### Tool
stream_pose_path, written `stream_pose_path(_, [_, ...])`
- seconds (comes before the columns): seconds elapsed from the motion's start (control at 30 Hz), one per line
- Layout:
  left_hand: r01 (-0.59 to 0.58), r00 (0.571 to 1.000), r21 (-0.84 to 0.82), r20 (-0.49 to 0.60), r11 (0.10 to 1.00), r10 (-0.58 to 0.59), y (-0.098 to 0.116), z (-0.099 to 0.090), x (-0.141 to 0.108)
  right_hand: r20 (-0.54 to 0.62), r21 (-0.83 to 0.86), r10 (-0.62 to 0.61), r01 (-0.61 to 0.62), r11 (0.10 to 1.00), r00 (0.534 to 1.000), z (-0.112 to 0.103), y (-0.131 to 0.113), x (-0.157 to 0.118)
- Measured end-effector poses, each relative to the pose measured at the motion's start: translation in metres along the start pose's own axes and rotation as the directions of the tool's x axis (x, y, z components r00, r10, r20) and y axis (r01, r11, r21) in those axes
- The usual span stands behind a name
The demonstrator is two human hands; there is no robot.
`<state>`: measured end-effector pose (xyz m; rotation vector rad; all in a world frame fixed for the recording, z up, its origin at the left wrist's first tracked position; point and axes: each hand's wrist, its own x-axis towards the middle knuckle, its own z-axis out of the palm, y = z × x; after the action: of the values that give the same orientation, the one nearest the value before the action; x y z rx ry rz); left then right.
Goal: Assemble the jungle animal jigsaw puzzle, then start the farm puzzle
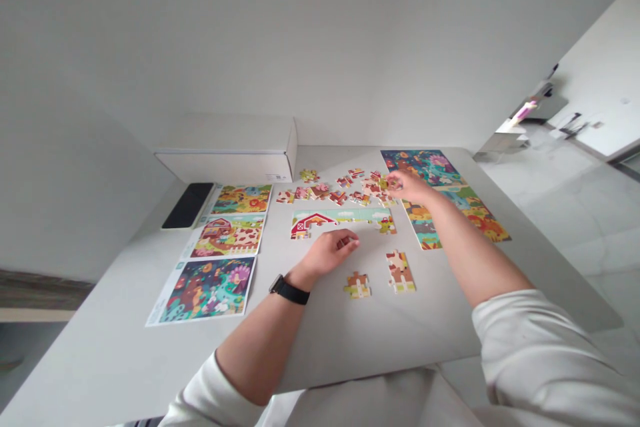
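Observation:
My left hand [334, 251], with a black watch on the wrist, rests just below a joined strip of puzzle pieces [350, 215] showing a red barn and sky. Its fingers are curled together, and whatever they may hold is hidden. At the right end of the loose pieces [320, 192], my right hand [404, 185] has its fingers closed around a small greenish puzzle piece [383, 183]. Nearer to me lie a single brown and green piece [358, 285] and a joined brown and white section [401, 271].
Picture sheets [227, 230] lie on the left beside a black phone [189, 205]. A white box [227, 147] stands at the back left. Two finished-looking pictures [440, 197] lie under and beside my right forearm on the grey table [320, 340].

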<state>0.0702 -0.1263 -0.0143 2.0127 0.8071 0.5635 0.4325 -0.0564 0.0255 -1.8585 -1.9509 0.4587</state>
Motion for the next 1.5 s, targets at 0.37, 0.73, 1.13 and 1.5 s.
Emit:
stream_pose_path(0.37, [-0.006, 1.000, 0.009, 0.007, 1.000, 0.006, -0.001, 0.000, 0.000, 0.009, -0.217, 0.239, -0.232, 0.948, 0.971, 0.022, 0.015, 0.001])
stream_pose_path(0.73, [0.024, 1.000, 0.030, -0.005, 0.999, -0.023, -0.001, 0.000, 0.001, 0.141, -0.263, 0.163, -0.122, 0.957, 0.976, 0.015, 0.023, -0.001])
stream_pose_path(1.13, [0.012, 0.999, 0.027, -0.034, 1.000, -0.011, -0.003, 0.001, 0.004, -0.076, 0.493, 0.288, -0.215, 0.843, 0.955, 0.000, 0.006, -0.049])
stream_pose_path(1.5, [0.048, 0.986, -0.236, -0.142, 0.970, -0.084, 0.014, 0.009, -0.003, 0.026, 0.777, 0.120, -0.096, 0.623, 0.992, 0.029, -0.087, -0.131])
